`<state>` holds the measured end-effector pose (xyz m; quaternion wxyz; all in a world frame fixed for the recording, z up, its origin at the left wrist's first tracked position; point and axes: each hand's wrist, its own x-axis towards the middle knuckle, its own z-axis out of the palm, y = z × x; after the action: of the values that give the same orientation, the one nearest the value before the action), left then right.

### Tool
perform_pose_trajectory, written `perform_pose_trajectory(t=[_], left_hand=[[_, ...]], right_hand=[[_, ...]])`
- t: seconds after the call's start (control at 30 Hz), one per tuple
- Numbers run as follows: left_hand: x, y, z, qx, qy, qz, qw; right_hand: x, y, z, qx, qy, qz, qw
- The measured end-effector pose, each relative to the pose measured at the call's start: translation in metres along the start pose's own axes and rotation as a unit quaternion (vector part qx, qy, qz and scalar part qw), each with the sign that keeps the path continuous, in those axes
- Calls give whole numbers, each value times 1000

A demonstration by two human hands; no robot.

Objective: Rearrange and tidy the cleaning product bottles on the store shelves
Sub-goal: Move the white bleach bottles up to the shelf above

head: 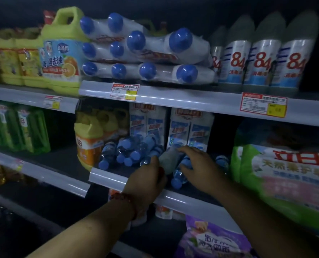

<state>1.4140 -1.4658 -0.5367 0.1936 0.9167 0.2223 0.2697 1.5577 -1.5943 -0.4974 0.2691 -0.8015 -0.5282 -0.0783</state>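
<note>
On the middle shelf (117, 178) lie several small blue-capped bottles (130, 151) on their sides. Both hands reach among them. My left hand (145, 180) grips the lower end of a grey-capped bottle (170, 158) that lies tilted at the shelf front. My right hand (197, 167) rests over the same bottle's top, with its fingers curled round it and touching a blue-capped bottle (179, 178) below. Behind stand white and blue twin packs (190, 127). Which bottle the right fingers close on is blurred.
Stacked wrapped blue-capped bottles (145, 51) lie on the upper shelf, beside a yellow-green jug (62, 53) and bottles marked 84 (261, 60). An orange and yellow jug (89, 140) stands left of the small bottles. A green detergent bag (285, 174) crowds the right.
</note>
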Motion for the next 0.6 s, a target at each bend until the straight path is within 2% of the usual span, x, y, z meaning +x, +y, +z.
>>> perform_pose_trajectory(t=[0.1,0.23,0.33,0.47,0.53,0.6], left_hand=[[13,7,-13,-126,55,-30,990],[40,33,-52,-192,149,-81,967],[42,51,-87,-223,133,-63,964],[18,68,-119,-173,146,-45,973],[4,75,-138,-203,166,-42,964],[-13,80,-158,-251,150,-26,956]], right_hand=[[15,1,9,21,-3,8,1000],[24,-11,9,59,-20,25,998],[23,-26,12,86,-10,29,996],[7,-58,5,157,6,-6,988],[-2,-74,-7,187,27,-17,982],[-14,-89,-26,218,27,-19,975]])
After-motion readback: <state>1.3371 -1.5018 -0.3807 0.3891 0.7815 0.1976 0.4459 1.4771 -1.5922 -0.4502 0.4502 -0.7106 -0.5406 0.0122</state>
